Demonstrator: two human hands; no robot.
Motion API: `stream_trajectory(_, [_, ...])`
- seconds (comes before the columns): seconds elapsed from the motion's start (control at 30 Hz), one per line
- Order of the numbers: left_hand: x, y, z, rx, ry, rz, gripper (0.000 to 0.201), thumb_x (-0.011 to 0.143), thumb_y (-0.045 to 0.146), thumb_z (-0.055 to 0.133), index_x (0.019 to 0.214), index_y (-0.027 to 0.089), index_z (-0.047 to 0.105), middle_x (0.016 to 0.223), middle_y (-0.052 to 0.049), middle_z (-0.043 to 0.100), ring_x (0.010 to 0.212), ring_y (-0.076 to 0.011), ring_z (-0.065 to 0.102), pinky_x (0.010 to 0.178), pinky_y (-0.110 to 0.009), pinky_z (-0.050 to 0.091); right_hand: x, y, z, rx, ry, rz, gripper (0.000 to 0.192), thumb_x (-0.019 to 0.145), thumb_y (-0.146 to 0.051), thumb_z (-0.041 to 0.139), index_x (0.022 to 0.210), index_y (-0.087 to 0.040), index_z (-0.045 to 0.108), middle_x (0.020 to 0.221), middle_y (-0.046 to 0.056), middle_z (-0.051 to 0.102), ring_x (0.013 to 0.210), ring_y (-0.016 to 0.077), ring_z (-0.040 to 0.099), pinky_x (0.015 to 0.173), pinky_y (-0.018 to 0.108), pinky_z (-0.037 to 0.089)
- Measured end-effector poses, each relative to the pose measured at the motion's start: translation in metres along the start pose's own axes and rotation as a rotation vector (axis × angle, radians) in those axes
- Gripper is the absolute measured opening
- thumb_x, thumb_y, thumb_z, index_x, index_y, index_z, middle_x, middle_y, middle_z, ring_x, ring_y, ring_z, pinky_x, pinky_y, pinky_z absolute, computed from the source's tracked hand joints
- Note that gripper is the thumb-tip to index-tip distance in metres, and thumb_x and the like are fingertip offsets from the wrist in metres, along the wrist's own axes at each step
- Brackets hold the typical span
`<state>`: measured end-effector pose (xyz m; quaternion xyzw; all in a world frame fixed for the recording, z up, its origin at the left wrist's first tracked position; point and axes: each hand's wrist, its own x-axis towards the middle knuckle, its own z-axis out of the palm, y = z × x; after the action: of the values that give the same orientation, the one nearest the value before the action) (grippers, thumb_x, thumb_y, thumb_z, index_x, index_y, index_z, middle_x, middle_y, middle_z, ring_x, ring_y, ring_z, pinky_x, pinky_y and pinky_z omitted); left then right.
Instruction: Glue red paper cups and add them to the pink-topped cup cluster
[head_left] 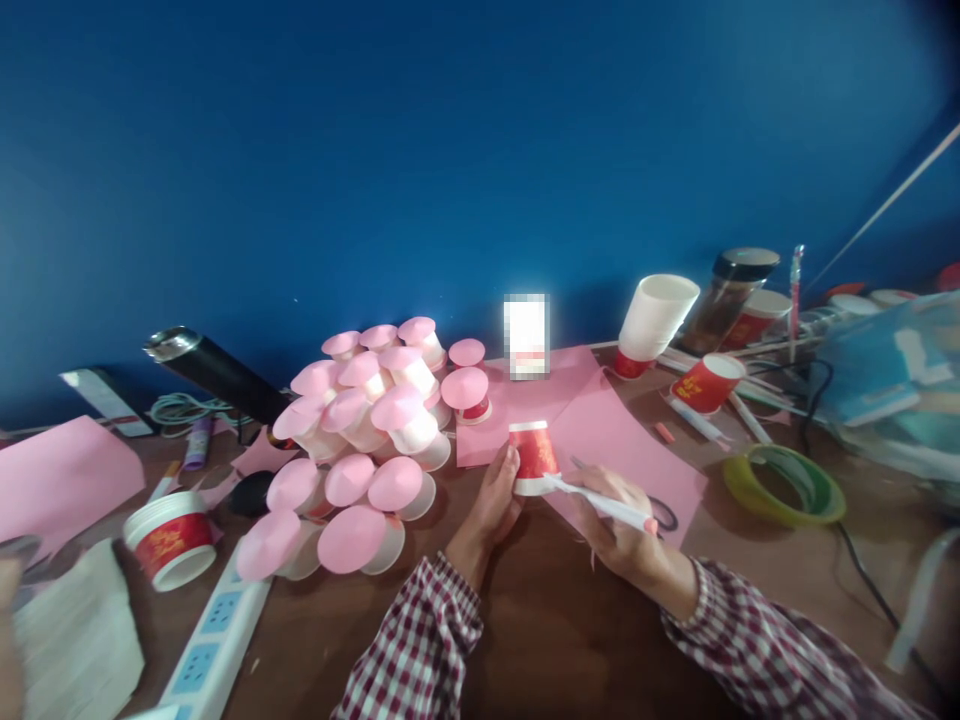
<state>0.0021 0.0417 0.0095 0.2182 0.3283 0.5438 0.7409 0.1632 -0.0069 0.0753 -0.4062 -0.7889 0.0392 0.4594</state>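
Note:
My left hand (491, 505) is closed around a red paper cup (534, 458) with gold print, its narrower end up. A white marker (604, 502) with an orange end is gripped in my right hand (626, 535), its tip at the cup's lower side. Behind my right hand, partly hidden, lie scissors (664, 514) with a dark handle loop. Under them are pink paper sheets (637, 455). To the left of my hands stand several upturned paper cups (309, 552) topped with pink paper cones (352, 538).
At left are stacked cups (169, 540), a power strip (214, 640), a black flask (232, 375) and pink paper (67, 480). A blurred hand (9, 620) shows at the left edge. Rightward are a tape roll (784, 485), a tall cup stack (656, 315) and a blue plastic bag (885, 365).

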Motion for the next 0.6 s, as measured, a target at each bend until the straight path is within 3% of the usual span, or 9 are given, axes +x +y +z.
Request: stream_trajectory(0.6, [-0.002, 0.001, 0.004, 0.021, -0.023, -0.017, 0.044, 0.071, 0.048, 0.08, 0.1, 0.017, 0.069, 0.104, -0.008, 0.072, 0.1, -0.0221, 0.066, 0.096, -0.037, 0.046, -0.009, 0.01, 0.012, 0.077, 0.015, 0.029, 0.016, 0.096, -0.018, 0.051, 0.107, -0.022, 0.062, 0.088, 0.007, 0.074, 0.079, 0.0205, 0.072, 0.069, 0.034, 0.061])
